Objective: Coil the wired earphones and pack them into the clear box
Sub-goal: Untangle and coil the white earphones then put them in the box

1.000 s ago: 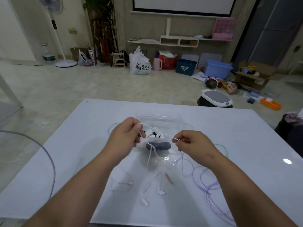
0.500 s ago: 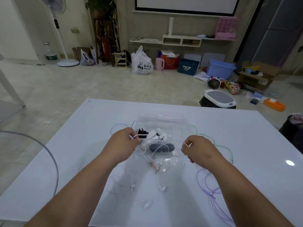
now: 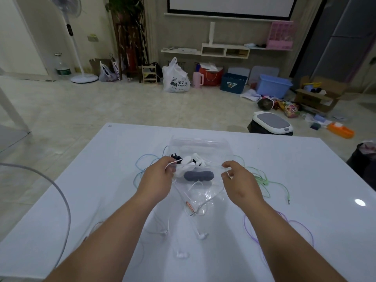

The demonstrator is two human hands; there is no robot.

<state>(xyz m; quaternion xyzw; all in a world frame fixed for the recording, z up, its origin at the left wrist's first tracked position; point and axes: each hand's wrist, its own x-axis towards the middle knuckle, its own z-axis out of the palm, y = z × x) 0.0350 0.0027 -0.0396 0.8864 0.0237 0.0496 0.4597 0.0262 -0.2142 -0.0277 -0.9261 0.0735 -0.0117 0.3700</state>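
A clear box (image 3: 200, 144) stands open on the white table (image 3: 305, 169), holding white and black earphones and a grey oval case (image 3: 199, 176). My left hand (image 3: 157, 180) pinches the white earphone cable (image 3: 205, 202) just left of the box. My right hand (image 3: 240, 183) pinches the same cable at the box's right side. The cable stretches between them and hangs down in front, ending in a copper plug (image 3: 190, 208) and white earbuds (image 3: 202, 236).
Blue earphone cable (image 3: 140, 163) lies left of the box, green cable (image 3: 264, 180) to its right, purple cable (image 3: 293, 231) near my right forearm. A grey cord (image 3: 61, 194) arcs over the table's left edge. A bin and clutter stand on the floor beyond.
My hands have moved apart to either side of the box, stretching the white cable. The plug end and earbuds now hang lower and closer to me.
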